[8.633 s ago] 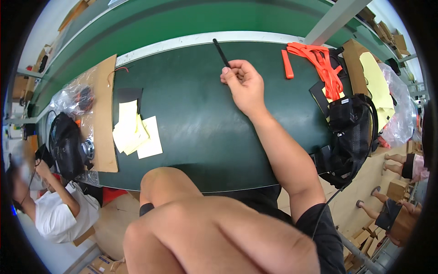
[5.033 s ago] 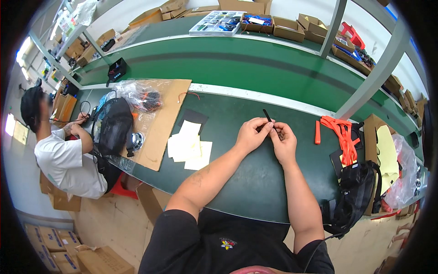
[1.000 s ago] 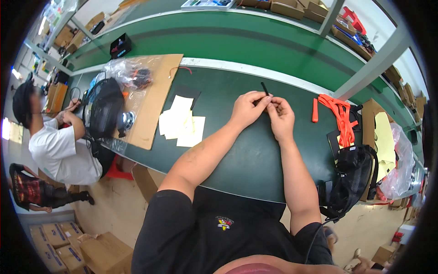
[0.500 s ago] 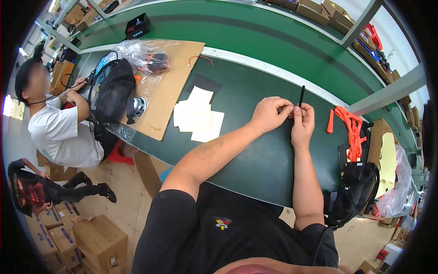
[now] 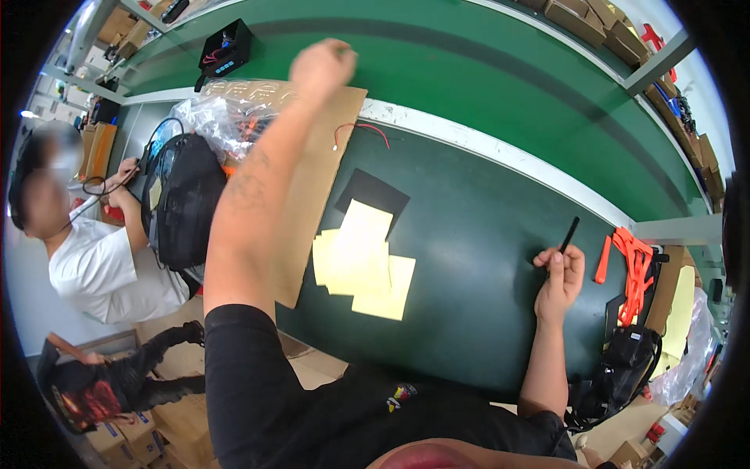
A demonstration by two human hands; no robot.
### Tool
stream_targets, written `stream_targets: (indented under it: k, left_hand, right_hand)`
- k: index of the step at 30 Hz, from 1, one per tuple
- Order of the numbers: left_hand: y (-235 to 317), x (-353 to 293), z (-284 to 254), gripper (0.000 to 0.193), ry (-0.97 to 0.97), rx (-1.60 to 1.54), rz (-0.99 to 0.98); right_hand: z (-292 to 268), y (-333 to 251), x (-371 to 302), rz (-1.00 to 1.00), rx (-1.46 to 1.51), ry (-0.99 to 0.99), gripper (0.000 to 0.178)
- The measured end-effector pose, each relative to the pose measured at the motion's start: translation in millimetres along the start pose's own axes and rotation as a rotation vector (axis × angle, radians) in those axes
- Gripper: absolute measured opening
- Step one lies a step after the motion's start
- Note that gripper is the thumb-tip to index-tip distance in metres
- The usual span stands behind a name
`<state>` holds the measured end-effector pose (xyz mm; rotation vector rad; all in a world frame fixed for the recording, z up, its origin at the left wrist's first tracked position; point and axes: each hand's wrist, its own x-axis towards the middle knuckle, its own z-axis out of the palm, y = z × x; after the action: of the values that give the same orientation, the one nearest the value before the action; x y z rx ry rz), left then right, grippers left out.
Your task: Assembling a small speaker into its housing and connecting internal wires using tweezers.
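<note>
My left hand (image 5: 324,69) is stretched out far over the cardboard sheet (image 5: 308,187), in front of the green panel. Its fingers are curled together, and whatever they may hold is hidden. Low over the right part of the dark green table, my right hand (image 5: 561,281) pinches a slim black stick (image 5: 571,233) between thumb and fingers; its far end points up and away. Pale yellow sheets (image 5: 355,254) lie overlapping between my arms, partly covering a black square sheet (image 5: 373,197). A thin red wire (image 5: 375,129) rests at the cardboard's edge.
Orange straps (image 5: 634,270) and a black bag (image 5: 625,363) sit at the right. A black box (image 5: 226,48) stands beyond the table at the left. Left of me, a person handles a cable beside a black backpack (image 5: 187,207); another person stands behind.
My left hand has left my right hand and swung far to the left and forward. My right hand keeps the black stick. The view has shifted.
</note>
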<state>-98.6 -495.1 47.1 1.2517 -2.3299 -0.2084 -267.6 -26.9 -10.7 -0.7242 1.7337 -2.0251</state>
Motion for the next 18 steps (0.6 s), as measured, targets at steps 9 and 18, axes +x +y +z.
stream_targets:
  k: [9, 18]
  left_hand:
    - [-154.1, 114.8, -2.5, 0.046, 0.254, 0.497, -0.323]
    - [-183.1, 139.3, 1.2, 0.035, -0.015, 0.569, -0.479]
  right_hand:
    - [5.5, -3.0, -6.0, -0.010, -0.135, 0.041, 0.014]
    - [8.0, -9.8, -7.2, -0.027, -0.184, -0.027, 0.015]
